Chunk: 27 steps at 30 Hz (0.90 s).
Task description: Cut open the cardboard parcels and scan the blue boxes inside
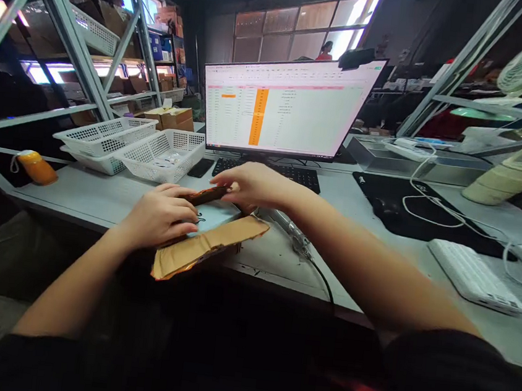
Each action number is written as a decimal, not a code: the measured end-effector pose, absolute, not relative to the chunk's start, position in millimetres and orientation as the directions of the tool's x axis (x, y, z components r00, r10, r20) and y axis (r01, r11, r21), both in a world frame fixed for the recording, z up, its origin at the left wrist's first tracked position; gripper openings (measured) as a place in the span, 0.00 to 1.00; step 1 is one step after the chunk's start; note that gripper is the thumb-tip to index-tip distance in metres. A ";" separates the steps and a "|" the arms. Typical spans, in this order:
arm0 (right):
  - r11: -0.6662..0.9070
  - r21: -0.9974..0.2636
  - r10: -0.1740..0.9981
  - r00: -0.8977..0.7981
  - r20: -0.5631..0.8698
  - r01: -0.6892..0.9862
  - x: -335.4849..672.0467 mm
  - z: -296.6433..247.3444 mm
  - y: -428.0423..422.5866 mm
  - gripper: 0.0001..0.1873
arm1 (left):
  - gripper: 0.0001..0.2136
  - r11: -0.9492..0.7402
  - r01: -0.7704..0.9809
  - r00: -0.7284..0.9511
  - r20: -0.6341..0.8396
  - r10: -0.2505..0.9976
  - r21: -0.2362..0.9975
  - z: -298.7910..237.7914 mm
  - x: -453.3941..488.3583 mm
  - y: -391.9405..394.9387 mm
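A small cardboard box (212,243) lies at the near edge of the grey desk (102,194), its near flap folded open toward me. My left hand (160,215) rests on the box's left side with fingers curled over its contents, a pale sheet with a dark wire. My right hand (248,185) reaches over the far side and pinches the far brown flap (205,196) between thumb and fingers.
Behind the box are a black keyboard (291,175) and a lit monitor (286,106) showing a spreadsheet. White mesh baskets (163,154) stand left, a black phone (201,167) beside them. A cabled tool (292,233) lies right of the box, a white keyboard (469,276) farther right.
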State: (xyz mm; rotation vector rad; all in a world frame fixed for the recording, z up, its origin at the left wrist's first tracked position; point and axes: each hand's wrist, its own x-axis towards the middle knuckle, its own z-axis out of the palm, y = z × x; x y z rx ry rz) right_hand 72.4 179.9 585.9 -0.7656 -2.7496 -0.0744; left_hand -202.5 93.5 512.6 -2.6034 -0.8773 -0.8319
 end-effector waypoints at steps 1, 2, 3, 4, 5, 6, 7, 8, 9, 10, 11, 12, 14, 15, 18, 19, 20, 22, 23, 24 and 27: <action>0.877 -0.020 0.474 -0.860 0.191 0.479 65.7 590.1 175.7 0.28 | 0.17 -0.795 0.605 0.670 0.561 0.486 -0.035 510.1 -203.1 89.4; 0.894 -0.004 0.445 -0.886 0.133 0.448 59.9 592.7 171.7 0.31 | 0.18 -0.794 0.608 0.669 0.539 0.512 -0.001 507.9 -204.9 86.7; 0.905 0.028 0.419 -0.899 0.126 0.425 55.2 593.7 167.6 0.32 | 0.19 -0.784 0.621 0.658 0.531 0.534 0.020 506.1 -207.3 84.7; 0.907 0.070 0.399 -0.901 0.168 0.415 51.8 593.6 163.0 0.31 | 0.19 -0.772 0.635 0.644 0.534 0.547 0.025 504.8 -209.9 82.9; 0.904 0.111 0.382 -0.895 0.231 0.414 49.5 592.5 157.7 0.29 | 0.19 -0.760 0.650 0.632 0.545 0.551 0.014 503.9 -212.2 81.2; 0.900 0.138 0.365 -0.889 0.276 0.412 48.1 590.8 151.9 0.25 | 0.19 -0.749 0.662 0.623 0.561 0.545 -0.008 503.0 -214.0 79.5; 0.901 0.145 0.358 -0.888 0.287 0.410 47.4 588.9 145.8 0.20 | 0.19 -0.742 0.670 0.621 0.574 0.534 -0.034 501.9 -215.5 78.0; 0.904 0.133 0.362 -0.895 0.262 0.405 47.0 586.9 140.1 0.17 | 0.18 -0.741 0.669 0.623 0.587 0.516 -0.057 500.3 -216.7 77.0; 0.911 0.110 0.369 -0.906 0.208 0.397 46.9 585.2 135.4 0.15 | 0.19 -0.750 0.657 0.623 0.614 0.484 -0.075 497.8 -217.8 76.9; 0.917 0.076 0.378 -0.915 0.141 0.390 46.8 583.8 132.2 0.17 | 0.21 -0.766 0.637 0.603 0.671 0.432 -0.079 494.3 -218.7 77.8; 0.917 0.040 0.392 -0.916 0.083 0.396 46.9 582.7 130.9 0.20 | 0.23 -0.785 0.615 0.543 0.761 0.355 -0.072 489.5 -219.3 79.8; 0.910 0.008 0.413 -0.910 0.042 0.414 47.0 582.1 131.3 0.25 | 0.25 -0.802 0.594 0.439 0.859 0.262 -0.059 483.2 -219.4 82.8; 0.891 -0.038 0.452 -0.892 -0.011 0.452 47.3 581.5 135.8 0.35 | 0.29 -0.823 0.569 0.135 0.987 0.082 -0.009 466.1 -216.7 90.1; 0.884 -0.050 0.464 -0.885 -0.028 0.465 47.5 581.5 138.9 0.39 | 0.29 -0.827 0.562 -0.007 1.000 0.025 0.025 455.5 -213.4 93.7; 0.894 -0.044 0.444 -0.895 -0.042 0.445 48.5 581.3 146.4 0.43 | 0.29 -0.845 0.514 -0.200 0.979 0.048 0.147 419.4 -196.0 100.2; 0.903 -0.035 0.427 -0.903 -0.041 0.429 49.1 580.7 147.8 0.43 | 0.30 -0.855 0.477 -0.219 0.970 0.107 0.202 407.6 -188.9 100.4; 0.907 -0.029 0.418 -0.908 -0.035 0.419 49.9 579.8 148.7 0.43 | 0.31 -0.859 0.444 -0.222 0.960 0.171 0.255 396.9 -181.8 99.8; 0.905 -0.034 0.424 -0.906 -0.005 0.424 52.5 576.6 149.4 0.43 | 0.31 -0.826 0.392 -0.232 0.912 0.338 0.406 380.9 -169.6 96.5; 0.902 -0.048 0.429 -0.903 0.014 0.428 54.2 574.4 149.2 0.43 | 0.30 -0.782 0.372 -0.239 0.866 0.439 0.500 375.9 -165.4 94.4; 0.902 -0.069 0.428 -0.903 0.028 0.425 56.3 572.0 148.7 0.43 | 0.29 -0.727 0.353 -0.242 0.808 0.537 0.589 372.8 -162.7 92.6; 0.917 -0.155 0.382 -0.921 0.071 0.368 64.5 565.3 145.5 0.40 | 0.31 -0.536 0.326 -0.089 0.590 0.803 0.779 369.1 -164.0 90.4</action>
